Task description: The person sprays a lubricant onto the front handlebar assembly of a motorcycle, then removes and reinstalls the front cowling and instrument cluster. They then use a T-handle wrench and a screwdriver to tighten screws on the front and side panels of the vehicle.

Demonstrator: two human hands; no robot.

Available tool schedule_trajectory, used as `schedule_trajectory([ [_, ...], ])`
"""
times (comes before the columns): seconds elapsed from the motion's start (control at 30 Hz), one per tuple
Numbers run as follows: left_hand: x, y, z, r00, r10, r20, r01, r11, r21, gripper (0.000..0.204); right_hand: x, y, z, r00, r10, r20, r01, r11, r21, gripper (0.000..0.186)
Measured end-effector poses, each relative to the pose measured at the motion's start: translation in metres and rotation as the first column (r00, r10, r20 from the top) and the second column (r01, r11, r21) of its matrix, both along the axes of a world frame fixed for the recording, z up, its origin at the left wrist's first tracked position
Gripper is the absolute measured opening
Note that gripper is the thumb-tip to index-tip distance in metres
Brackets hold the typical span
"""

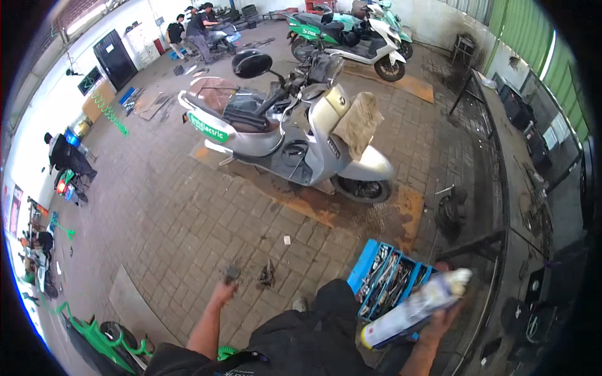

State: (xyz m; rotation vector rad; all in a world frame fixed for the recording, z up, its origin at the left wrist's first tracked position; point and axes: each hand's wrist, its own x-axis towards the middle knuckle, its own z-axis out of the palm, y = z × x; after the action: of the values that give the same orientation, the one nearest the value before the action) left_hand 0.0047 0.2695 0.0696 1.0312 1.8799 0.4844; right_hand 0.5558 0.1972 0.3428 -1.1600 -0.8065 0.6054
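Spray can (414, 308) sits gripped in right hand (443, 321) near right by the blue toolbox (390, 280), left hand (223, 292) clenches a small dark part (231, 274), so imo keep nozzle aimed away w/ firm grip.

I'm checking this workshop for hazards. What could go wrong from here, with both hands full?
The right hand grips a long spray can above the open blue toolbox; if it slips, it could drop onto the tools. The left hand holds a small dark part low over the brick floor, where it could be lost if dropped. The toolbox sits close to the person's legs, a possible trip hazard.
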Motion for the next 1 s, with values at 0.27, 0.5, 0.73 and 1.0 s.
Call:
schedule_trajectory([
  [0.27,0.133,0.380,0.116,0.991,0.076,-0.106,0.011,0.762,0.647,0.054,0.058,0.268,-0.056,-0.064,0.724,-0.687,-0.602,0.521,0.605,0.078],
  [0.5,0.155,0.514,0.188,0.921,-0.047,-0.387,0.294,0.736,0.609,0.048,0.013,0.419,0.006,-0.276,0.665,-0.694,-0.694,0.362,0.623,0.084],
  [0.73,0.155,0.528,0.214,0.971,-0.206,-0.124,0.236,0.910,0.342,0.050,-0.036,0.494,0.017,0.270,0.708,-0.653,-0.850,0.494,0.184,0.086],
  [1.0,0.189,0.436,0.213,0.870,-0.475,0.133,0.407,0.844,0.350,0.088,-0.140,0.536,0.029,0.862,0.483,0.157,-0.464,0.874,-0.141,0.108],
])
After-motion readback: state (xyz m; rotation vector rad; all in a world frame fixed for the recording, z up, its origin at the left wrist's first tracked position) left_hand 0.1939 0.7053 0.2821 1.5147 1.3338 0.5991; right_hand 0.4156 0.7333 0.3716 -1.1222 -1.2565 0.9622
